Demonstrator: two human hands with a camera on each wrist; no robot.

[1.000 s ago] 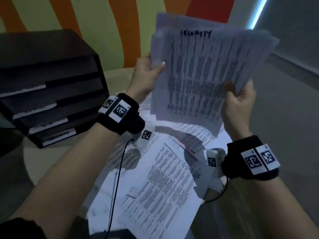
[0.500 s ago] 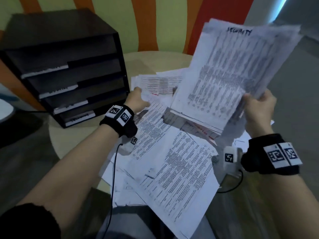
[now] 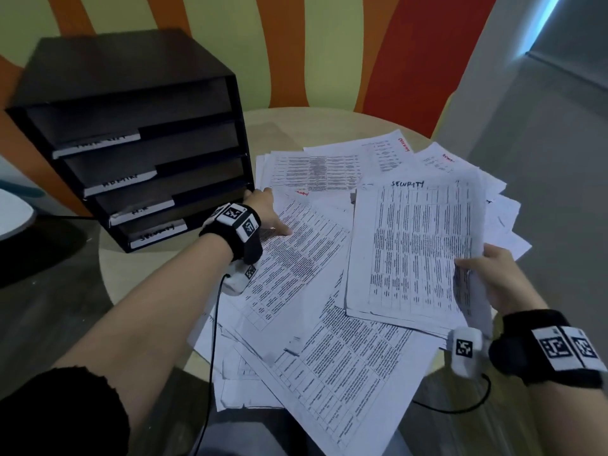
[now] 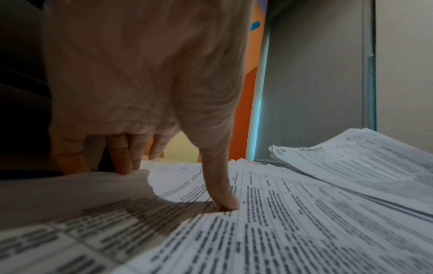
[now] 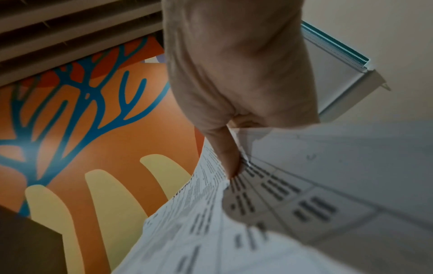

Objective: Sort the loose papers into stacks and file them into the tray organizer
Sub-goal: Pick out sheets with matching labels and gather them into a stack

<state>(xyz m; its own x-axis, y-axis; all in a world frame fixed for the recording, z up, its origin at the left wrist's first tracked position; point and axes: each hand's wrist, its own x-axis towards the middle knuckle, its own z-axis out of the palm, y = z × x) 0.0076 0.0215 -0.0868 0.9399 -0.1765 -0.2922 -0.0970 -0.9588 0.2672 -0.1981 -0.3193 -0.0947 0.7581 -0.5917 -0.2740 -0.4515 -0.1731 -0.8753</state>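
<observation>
Near the table's right side my right hand (image 3: 477,271) holds a stack of printed sheets headed SECURITY (image 3: 414,245) low over the pile, thumb on top (image 5: 230,163) and fingers hidden beneath. Loose papers (image 3: 329,350) lie scattered across the round table. My left hand (image 3: 271,210) rests on one loose sheet (image 3: 296,258) beside the organizer, thumb (image 4: 225,194) pressing its face and fingers (image 4: 124,163) curled at its raised far edge. At the back left stands the black tray organizer (image 3: 141,153) with several labelled shelves; the bottom label reads SECURITY (image 3: 158,230).
The beige round table (image 3: 154,291) shows bare wood left of the papers and behind them. Some sheets hang over its front edge. A black cable (image 3: 214,324) runs down from my left wrist. A white rounded object (image 3: 13,215) sits off the table at far left.
My left hand let go of the SECURITY stack and dropped to a loose sheet by the organizer. My right hand lowered the stack from upright to nearly flat over the pile.
</observation>
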